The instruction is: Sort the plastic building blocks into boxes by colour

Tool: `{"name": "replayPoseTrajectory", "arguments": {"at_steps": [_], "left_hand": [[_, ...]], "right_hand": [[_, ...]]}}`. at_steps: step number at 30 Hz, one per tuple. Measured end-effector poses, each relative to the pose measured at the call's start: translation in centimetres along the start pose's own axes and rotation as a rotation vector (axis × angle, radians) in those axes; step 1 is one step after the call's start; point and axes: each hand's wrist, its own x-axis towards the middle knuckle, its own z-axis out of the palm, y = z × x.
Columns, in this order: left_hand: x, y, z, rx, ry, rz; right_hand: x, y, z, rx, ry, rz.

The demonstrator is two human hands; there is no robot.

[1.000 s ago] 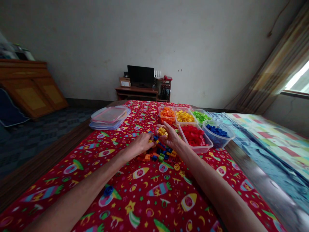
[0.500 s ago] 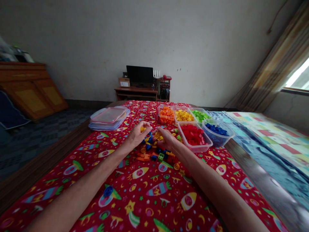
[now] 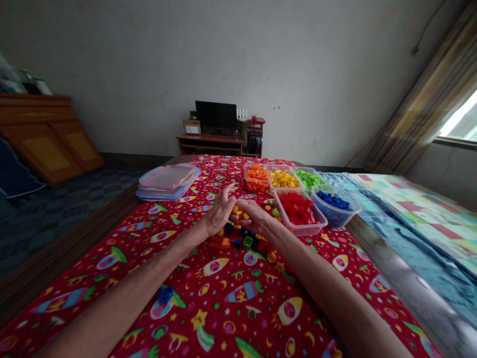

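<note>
Over a pile of mixed toy building bricks [image 3: 247, 242], my two hands meet at the middle of the table. My left hand [image 3: 220, 211] stands on edge with its fingers stretched out, its palm turned toward the right hand. Several yellow bricks [image 3: 240, 214] lie in the curled fingers of my right hand [image 3: 256, 217]. The fingertips of both hands are close together; whether they touch I cannot tell. Part of the pile is hidden beneath the hands. A round blue piece [image 3: 165, 295] lies apart, beside my left forearm.
Clear tubs hold sorted bricks: an orange tub [image 3: 257, 185], a yellow tub [image 3: 283, 180], a green tub [image 3: 307, 179], a red tub [image 3: 300, 211] and a blue tub [image 3: 335, 204]. Stacked lids [image 3: 169, 181] lie at the left. A red patterned cloth [image 3: 208, 318] covers the table.
My left hand has opened from its pinch on a yellow brick and come right, against my right hand. The yellow brick no longer shows in the left fingers.
</note>
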Motion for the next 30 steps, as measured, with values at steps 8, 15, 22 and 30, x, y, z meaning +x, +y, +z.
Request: {"name": "replayPoseTrajectory", "arguments": {"at_steps": [8,15,22,30], "left_hand": [[1.7,-3.2,-4.5,0.212,-0.214,0.08],[1.1,-3.0,-4.8,0.199,-0.339,0.053],[1.1,-3.9,-4.6,0.227,-0.354,0.093],[0.9,-4.8,-4.6,0.275,-0.419,0.136]], "right_hand": [[-0.6,-4.6,-1.4,-0.125,0.214,-0.214],[2.0,-13.5,-7.6,-0.737,0.707,-0.288],[2.9,-16.8,-10.3,-0.854,0.787,-0.197],[0.8,-17.4,-7.6,-0.784,0.596,-0.353]]}}
